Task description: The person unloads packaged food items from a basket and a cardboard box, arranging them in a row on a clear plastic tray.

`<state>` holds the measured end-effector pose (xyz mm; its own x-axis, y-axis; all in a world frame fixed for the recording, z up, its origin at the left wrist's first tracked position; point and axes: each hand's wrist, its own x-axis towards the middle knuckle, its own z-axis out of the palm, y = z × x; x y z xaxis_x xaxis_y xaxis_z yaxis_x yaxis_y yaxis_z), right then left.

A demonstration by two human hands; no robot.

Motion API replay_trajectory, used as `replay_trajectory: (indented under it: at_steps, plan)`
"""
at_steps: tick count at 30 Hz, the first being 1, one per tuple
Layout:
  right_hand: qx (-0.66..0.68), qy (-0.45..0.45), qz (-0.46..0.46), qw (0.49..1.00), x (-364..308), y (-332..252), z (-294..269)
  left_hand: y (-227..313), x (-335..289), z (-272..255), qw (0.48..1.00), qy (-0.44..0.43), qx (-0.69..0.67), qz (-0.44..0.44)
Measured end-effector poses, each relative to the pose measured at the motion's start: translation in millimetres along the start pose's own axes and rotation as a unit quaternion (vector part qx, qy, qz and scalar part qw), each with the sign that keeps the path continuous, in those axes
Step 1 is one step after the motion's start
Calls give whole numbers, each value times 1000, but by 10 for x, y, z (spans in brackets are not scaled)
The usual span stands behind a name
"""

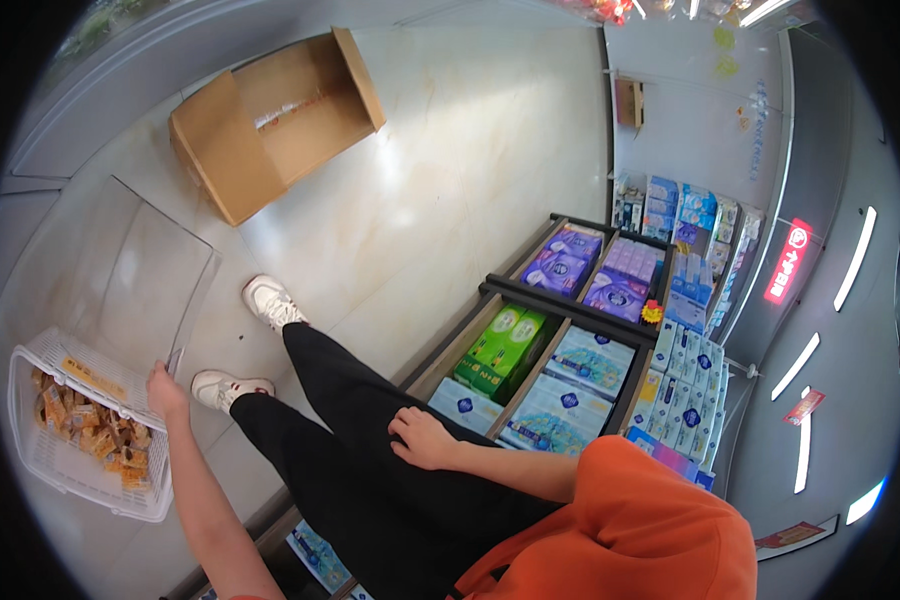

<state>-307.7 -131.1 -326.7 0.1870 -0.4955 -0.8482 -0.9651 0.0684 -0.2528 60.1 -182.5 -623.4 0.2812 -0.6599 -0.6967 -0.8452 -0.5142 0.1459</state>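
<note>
At the left, my left hand point(167, 395) is closed on the lower edge of a clear, see-through panel point(155, 270) with a thin dark rim. Right beside that hand stands a white plastic basket point(150, 508) with perforated sides. Small packets point(90, 425) in orange-yellow and brown wrappers lie loose inside it. My right hand point(422, 437) rests on my black-trousered thigh, fingers slightly bent and apart, holding nothing. The tips of the left fingers are partly hidden.
An open cardboard box point(240, 170) lies on the pale tiled floor point(450, 130) ahead. To my right, a dark-framed display shelf point(490, 285) holds purple, green and light-blue tissue packs. More packs point(685, 390) are stacked behind it. My feet in white shoes point(270, 302) stand between box and shelf.
</note>
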Motion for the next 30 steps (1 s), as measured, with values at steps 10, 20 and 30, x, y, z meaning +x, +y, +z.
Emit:
replay_trajectory:
  at_steps: [10, 20, 30]
  plan:
    - [-4, 49, -18, 999, 145, -72, -127, -131, 6, 147, 996, -50, 74, 2]
    - [365, 134, 186, 903, 124, 85, 66, 120, 42, 325, 993, -75, 77, 40]
    - [366, -35, 425, 827, -928, 928, 1862, 415, 444, 230, 939, -183, 268, 109]
